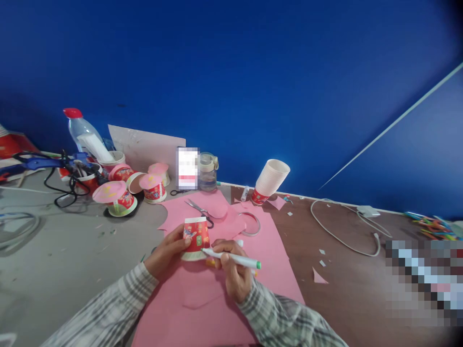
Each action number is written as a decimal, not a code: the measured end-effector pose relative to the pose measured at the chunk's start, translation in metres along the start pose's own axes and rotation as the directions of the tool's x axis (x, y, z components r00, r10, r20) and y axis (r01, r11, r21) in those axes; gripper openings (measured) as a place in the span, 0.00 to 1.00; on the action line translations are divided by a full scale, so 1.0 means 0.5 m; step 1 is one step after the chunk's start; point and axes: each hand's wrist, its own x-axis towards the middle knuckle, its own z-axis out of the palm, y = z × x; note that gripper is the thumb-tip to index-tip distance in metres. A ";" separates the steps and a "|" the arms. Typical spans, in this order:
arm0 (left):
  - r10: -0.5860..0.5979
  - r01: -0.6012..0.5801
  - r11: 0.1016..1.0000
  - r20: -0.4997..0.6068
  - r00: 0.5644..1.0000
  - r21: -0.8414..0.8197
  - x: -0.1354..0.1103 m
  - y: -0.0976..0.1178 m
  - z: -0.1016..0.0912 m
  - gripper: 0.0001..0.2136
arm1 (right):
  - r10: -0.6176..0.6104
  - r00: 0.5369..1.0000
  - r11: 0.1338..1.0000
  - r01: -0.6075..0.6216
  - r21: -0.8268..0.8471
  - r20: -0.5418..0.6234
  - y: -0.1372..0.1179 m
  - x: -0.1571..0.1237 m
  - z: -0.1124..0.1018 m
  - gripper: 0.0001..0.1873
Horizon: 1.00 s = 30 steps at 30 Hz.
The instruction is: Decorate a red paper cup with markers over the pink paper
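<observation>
My left hand is wrapped round a red printed paper cup that stands upside down on a pink paper sheet. My right hand grips a white marker with a green cap; its tip touches the cup's lower rim. Both sleeves are plaid. Scissors lie on the pink paper just behind the cup.
A stack of white cups leans at the back. Several decorated cups, a bottle, a glass jar and black cables crowd the back left. A white cable, a tape ring and paper scraps lie to the right.
</observation>
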 end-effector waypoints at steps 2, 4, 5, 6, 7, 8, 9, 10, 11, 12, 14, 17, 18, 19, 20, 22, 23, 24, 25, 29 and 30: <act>0.001 -0.001 1.000 0.006 1.000 -0.001 -0.001 0.001 0.001 0.18 | -0.006 1.000 1.000 0.005 -0.018 -0.007 -0.001 0.002 0.001 0.13; 0.003 -0.002 1.000 0.013 1.000 -0.001 -0.001 0.002 0.003 0.18 | -0.009 1.000 1.000 0.008 -0.028 -0.012 -0.001 0.003 0.001 0.12; 0.002 -0.002 1.000 0.014 1.000 0.000 -0.001 0.003 0.004 0.18 | -0.011 1.000 1.000 0.011 -0.028 -0.009 -0.002 0.003 0.002 0.11; 0.004 -0.004 1.000 0.012 1.000 0.002 -0.001 0.003 0.005 0.18 | -0.013 1.000 1.000 0.012 -0.025 -0.003 -0.002 0.004 0.002 0.11; 0.005 -0.005 1.000 0.008 1.000 0.003 -0.001 0.004 0.005 0.18 | -0.014 1.000 1.000 0.014 -0.019 0.003 -0.003 0.004 0.002 0.10; 0.006 -0.006 1.000 0.005 1.000 0.003 -0.001 0.004 0.005 0.18 | -0.016 1.000 1.000 0.016 -0.014 0.010 -0.004 0.004 0.002 0.10; 0.006 -0.006 1.000 0.001 1.000 0.003 -0.001 0.004 0.005 0.18 | -0.016 1.000 1.000 0.016 -0.013 0.015 -0.004 0.004 0.002 0.10; 0.006 -0.006 1.000 -0.003 1.000 0.002 -0.001 0.004 0.005 0.19 | -0.017 1.000 1.000 0.017 -0.014 0.018 -0.005 0.004 0.001 0.10; 0.005 -0.005 1.000 -0.007 1.000 0.001 0.000 0.003 0.005 0.19 | -0.017 1.000 1.000 0.018 -0.018 0.021 -0.005 0.004 0.000 0.10; 0.003 -0.003 1.000 -0.011 1.000 -0.002 0.000 0.003 0.004 0.19 | -0.020 1.000 0.999 0.020 -0.025 0.022 -0.005 0.005 -0.001 0.10; -0.002 0.002 1.000 -0.021 1.000 -0.008 0.000 0.003 0.003 0.18 | -0.024 0.999 0.999 0.025 -0.033 0.030 -0.005 0.005 -0.003 0.10; -0.006 0.006 1.000 -0.019 1.000 -0.014 0.001 0.002 0.002 0.18 | -0.037 0.999 0.999 0.037 -0.037 0.020 -0.005 0.008 -0.004 0.11; -0.008 0.008 1.000 -0.017 1.000 -0.014 0.001 0.002 0.002 0.18 | -0.044 0.999 0.998 0.045 -0.041 0.010 -0.005 0.009 -0.004 0.11; -0.008 0.008 1.000 -0.016 1.000 -0.013 0.001 0.002 0.002 0.19 | -0.049 0.999 0.998 0.049 -0.045 0.002 -0.005 0.010 -0.003 0.12; -0.009 0.009 1.000 -0.015 1.000 -0.012 0.001 0.002 0.002 0.19 | -0.051 0.999 0.998 0.051 -0.045 -0.003 -0.005 0.010 -0.003 0.13; -0.009 0.008 1.000 -0.017 1.000 -0.013 0.000 0.002 0.002 0.19 | -0.042 0.999 0.999 0.041 -0.030 -0.005 -0.005 0.011 -0.002 0.14; -0.009 0.009 1.000 -0.017 1.000 -0.015 0.000 0.001 0.002 0.19 | -0.035 0.999 0.999 0.035 -0.021 -0.009 -0.005 0.011 -0.001 0.14; -0.011 0.010 1.000 -0.015 1.000 -0.016 0.000 0.001 0.002 0.19 | -0.029 0.999 0.999 0.029 -0.017 -0.017 -0.004 0.011 -0.001 0.14; -0.014 0.013 1.000 -0.014 1.000 -0.016 0.000 0.002 0.003 0.19 | -0.024 0.999 1.000 0.024 -0.018 -0.031 -0.004 0.011 -0.002 0.14; -0.009 0.009 1.000 -0.020 1.000 -0.011 0.000 0.003 0.005 0.18 | 0.014 0.998 0.999 -0.016 -0.030 -0.069 -0.001 0.008 -0.003 0.15; -0.009 0.008 1.000 -0.021 1.000 -0.010 0.000 0.003 0.005 0.18 | 0.023 0.998 0.999 -0.025 -0.025 -0.066 0.000 0.007 -0.003 0.15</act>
